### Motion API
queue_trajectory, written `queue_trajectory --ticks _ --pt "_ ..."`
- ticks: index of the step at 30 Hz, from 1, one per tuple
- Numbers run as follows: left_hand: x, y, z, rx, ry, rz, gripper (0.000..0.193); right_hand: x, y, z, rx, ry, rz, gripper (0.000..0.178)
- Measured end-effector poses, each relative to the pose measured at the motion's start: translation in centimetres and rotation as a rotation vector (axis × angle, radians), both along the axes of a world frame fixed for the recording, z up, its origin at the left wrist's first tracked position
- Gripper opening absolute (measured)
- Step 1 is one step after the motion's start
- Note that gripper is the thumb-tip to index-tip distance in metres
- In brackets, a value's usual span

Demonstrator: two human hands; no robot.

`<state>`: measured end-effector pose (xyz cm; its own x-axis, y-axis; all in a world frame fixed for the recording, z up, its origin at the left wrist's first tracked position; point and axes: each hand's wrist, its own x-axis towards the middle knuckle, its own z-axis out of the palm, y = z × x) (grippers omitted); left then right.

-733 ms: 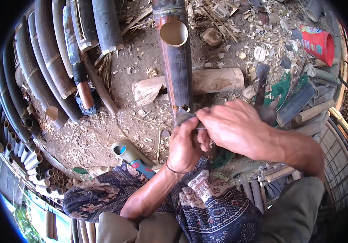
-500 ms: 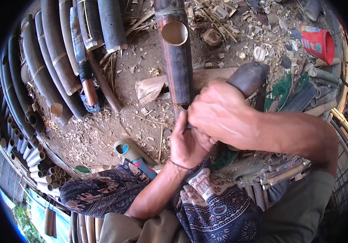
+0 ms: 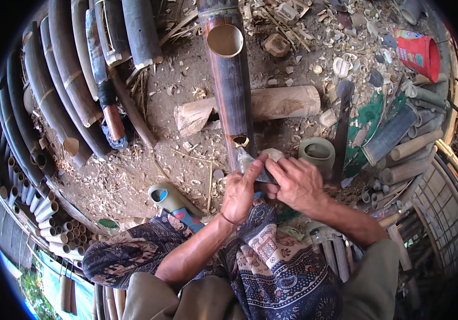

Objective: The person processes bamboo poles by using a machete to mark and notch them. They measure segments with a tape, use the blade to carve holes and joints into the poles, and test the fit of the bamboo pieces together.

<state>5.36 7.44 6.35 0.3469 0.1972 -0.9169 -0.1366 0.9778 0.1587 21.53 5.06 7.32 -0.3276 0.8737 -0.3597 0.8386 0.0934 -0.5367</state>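
Observation:
A dark bamboo tube runs from the top of the view down toward my lap. It has a large round hole and a smaller, rough-edged hole near its close end. Just below the smaller hole is a tool with a dull grey blade. My left hand is closed at the tube's end, its thumb pressed along the blade. My right hand has its fingers curled over the same tool from the right. A pale rounded piece shows above its knuckles. The tool's handle is mostly hidden.
A pale split bamboo block lies crosswise under the tube. Dark bamboo lengths line the left. A long dark tool lies at right, near my clog-like shoe. A red packet stands among scattered chips.
My right hand has turned and moved down and right, with its arm lower. The dark rounded end that stuck out beyond it is out of sight, and the grey blade now shows.

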Motion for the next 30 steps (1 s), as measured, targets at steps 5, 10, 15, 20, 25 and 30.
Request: queue_trajectory --ticks 5,10,15,20,25,30 --pt "-2.4 2.5 0.3 0.294 0.302 -0.638 0.046 -6.5 -4.0 -1.1 -0.143 0.273 -0.562 0.05" --pt "-2.5 2.2 0.1 0.664 0.468 -0.825 0.045 -6.9 -4.2 -0.5 -0.233 0.516 -0.634 0.052" --pt "-0.5 1.1 1.3 0.208 0.064 -0.211 0.042 0.3 1.4 3.1 -0.443 0.274 -0.138 0.046" --pt "1.8 -1.5 -1.4 -0.122 -0.305 0.337 0.049 1.8 5.6 4.3 -0.136 -0.194 0.407 0.036" --pt "2.0 -1.1 -0.4 -0.185 -0.242 0.467 0.046 1.4 6.9 4.0 -0.281 -0.095 0.459 0.04" --pt "-1.3 0.6 0.5 0.14 0.132 -0.188 0.044 -1.4 0.1 1.3 -0.475 0.168 -0.076 0.057"
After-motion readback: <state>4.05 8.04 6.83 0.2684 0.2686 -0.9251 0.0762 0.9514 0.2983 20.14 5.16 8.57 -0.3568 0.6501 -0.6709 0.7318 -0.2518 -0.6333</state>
